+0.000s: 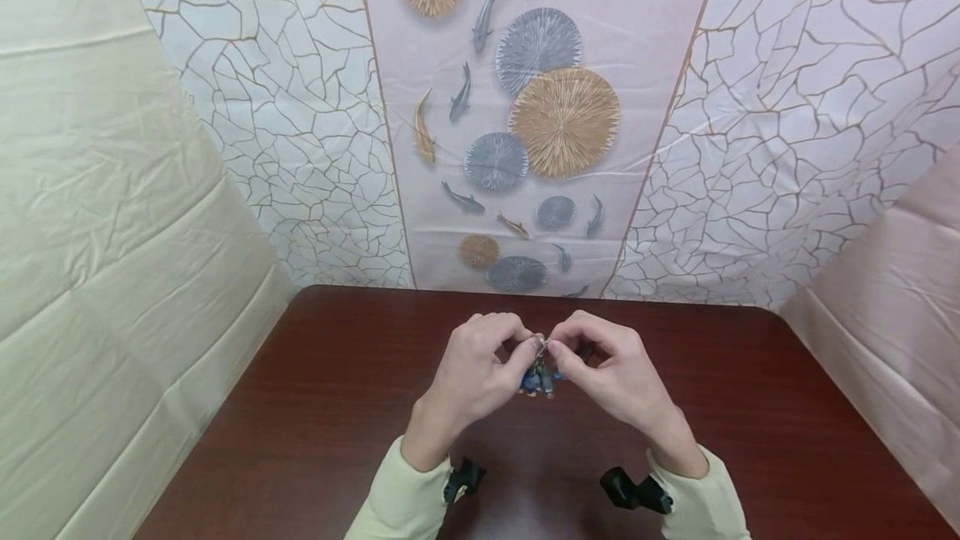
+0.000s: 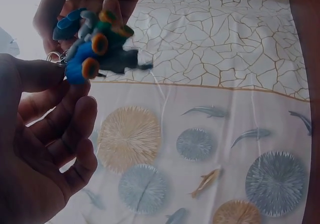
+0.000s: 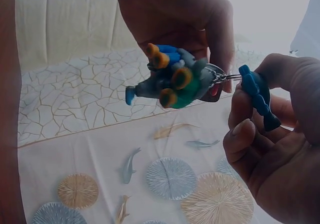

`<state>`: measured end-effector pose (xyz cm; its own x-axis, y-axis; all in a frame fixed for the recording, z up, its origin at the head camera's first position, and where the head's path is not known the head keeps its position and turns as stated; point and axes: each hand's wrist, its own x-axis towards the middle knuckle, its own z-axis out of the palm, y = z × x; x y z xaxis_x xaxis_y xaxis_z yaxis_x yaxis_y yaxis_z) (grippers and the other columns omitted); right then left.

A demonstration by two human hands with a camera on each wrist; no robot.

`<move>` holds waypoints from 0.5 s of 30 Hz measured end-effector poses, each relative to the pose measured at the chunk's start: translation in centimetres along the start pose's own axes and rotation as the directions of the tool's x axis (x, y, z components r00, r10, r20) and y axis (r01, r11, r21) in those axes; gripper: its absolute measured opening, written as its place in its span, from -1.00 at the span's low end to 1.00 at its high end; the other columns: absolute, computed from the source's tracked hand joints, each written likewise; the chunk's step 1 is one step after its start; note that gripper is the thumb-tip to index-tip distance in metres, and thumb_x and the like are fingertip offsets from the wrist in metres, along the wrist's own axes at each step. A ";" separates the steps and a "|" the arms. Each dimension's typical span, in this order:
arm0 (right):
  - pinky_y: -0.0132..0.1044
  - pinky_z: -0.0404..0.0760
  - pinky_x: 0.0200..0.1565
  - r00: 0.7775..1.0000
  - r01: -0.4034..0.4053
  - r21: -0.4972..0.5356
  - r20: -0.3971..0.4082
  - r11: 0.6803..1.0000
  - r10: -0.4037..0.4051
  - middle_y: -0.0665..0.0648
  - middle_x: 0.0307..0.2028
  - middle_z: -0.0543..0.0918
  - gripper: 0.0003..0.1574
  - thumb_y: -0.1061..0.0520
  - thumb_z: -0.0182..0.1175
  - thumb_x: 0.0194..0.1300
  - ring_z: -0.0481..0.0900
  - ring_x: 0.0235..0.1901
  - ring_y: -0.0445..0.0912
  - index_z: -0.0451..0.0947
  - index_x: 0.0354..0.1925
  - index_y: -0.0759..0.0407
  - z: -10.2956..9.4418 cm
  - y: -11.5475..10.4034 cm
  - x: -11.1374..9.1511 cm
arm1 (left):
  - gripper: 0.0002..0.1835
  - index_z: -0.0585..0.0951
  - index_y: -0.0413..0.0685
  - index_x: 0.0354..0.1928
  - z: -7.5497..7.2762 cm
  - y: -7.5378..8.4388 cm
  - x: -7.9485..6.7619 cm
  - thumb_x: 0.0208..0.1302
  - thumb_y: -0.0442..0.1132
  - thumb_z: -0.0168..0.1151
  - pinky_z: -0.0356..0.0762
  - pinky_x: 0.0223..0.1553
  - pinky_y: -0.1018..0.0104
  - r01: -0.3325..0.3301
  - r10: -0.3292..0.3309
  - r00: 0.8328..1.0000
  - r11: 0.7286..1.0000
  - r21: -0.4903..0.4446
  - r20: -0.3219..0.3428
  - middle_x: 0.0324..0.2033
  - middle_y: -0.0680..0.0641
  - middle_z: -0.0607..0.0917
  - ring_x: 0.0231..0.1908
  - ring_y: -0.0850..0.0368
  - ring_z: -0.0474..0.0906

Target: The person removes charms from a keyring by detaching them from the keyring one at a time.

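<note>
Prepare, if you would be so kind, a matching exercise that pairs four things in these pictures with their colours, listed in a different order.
Things:
1. Bunch of charms
2. Table
3. Left sleeve
4. Right wrist device

Colours:
A. Black
B. Pale yellow
C. Dark reddish-brown
D. Blue and green with orange parts

Right pairs: 1-D, 2-C, 3-B, 4-A
</note>
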<state>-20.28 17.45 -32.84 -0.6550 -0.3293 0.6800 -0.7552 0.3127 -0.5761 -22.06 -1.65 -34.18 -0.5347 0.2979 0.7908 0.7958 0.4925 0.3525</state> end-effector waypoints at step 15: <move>-0.46 0.41 -0.61 0.998 -0.018 0.024 0.054 1.000 0.017 -0.09 -0.49 0.55 -0.78 0.35 0.25 0.25 0.40 -0.61 -0.30 0.63 -0.30 0.01 0.1 0.0 -0.1 | -0.73 0.48 0.11 -0.64 -0.2 0.1 0.0 0.20 -0.22 0.25 0.27 -0.53 0.54 0.100 -0.100 0.995 0.994 -0.041 0.009 -0.71 0.18 0.52 -0.62 0.35 0.34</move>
<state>-20.21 17.40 -33.00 -0.6677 -0.3718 0.6450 -0.7438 0.2969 -0.5989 -21.93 -1.74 -34.05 -0.6139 0.2551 0.7470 0.7493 0.4860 0.4498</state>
